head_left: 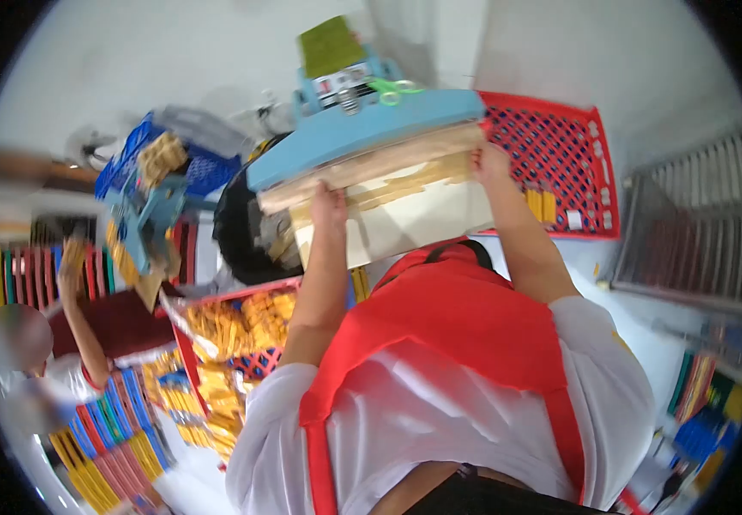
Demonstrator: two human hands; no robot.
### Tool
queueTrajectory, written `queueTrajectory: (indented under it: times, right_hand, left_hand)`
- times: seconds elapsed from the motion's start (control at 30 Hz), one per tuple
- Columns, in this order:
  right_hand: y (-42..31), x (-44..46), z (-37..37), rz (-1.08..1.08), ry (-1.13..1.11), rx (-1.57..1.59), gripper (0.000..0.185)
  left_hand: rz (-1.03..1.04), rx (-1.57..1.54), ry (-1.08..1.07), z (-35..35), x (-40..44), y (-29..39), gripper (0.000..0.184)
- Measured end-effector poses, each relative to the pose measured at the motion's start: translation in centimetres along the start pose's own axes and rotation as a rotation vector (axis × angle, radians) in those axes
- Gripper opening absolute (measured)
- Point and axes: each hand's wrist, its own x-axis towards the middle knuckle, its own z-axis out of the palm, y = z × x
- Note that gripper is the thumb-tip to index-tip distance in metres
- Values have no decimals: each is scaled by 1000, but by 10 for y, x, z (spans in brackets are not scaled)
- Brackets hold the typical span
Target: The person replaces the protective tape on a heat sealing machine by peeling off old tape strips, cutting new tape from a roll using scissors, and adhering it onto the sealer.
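A light-blue bag sealer [371,129] with a long curved bar stands in front of me. Below the bar runs a tan strip [388,163], and a white shelf [422,215] with worn brown patches slopes toward my body. My left hand [328,206] is closed at the strip's lower edge, left of centre. At the strip's right end, my right hand [491,163] is also closed. Whatever thin thing the fingers pinch is blurred and cannot be made out. Green-handled scissors [392,90] lie on top of the sealer.
A red crate [598,163] with yellow pieces is on the right, near a metal rack [688,232]. Left are a black bin [229,227] and bagged yellow pieces [217,330]. Another person's hand [71,266] is by a second blue machine [144,219].
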Motion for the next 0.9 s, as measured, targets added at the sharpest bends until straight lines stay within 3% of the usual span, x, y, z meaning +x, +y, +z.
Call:
queueTrajectory:
  times: [0.13, 0.23, 0.33, 0.4, 0.53, 0.7, 0.9]
  right_hand:
    - [-19, -33, 26, 121, 77, 143, 17]
    - [-14, -26, 23, 170, 69, 167, 21]
    - [-11, -21, 16, 172, 43, 182, 22]
    - [-10, -13, 11, 165, 29, 140, 18]
    - [-10, -10, 10, 160, 59, 126, 14]
    - [-14, -8, 4, 134, 8, 154, 11]
    - [-15, -11, 7, 132, 21, 170, 12]
  left_hand:
    - [-3, -14, 66, -3, 5, 1, 14]
    - [82, -63, -39, -5, 6, -1, 10]
    - [60, -176, -42, -3, -6, 12, 13]
    - [154, -345, -20, -6, -4, 23, 17]
    - [247, -365, -7, -18, 5, 43, 18]
    - [195, -342, 101, -9, 3, 47, 18]
    - [206, -298, 88, -9, 4, 49, 15]
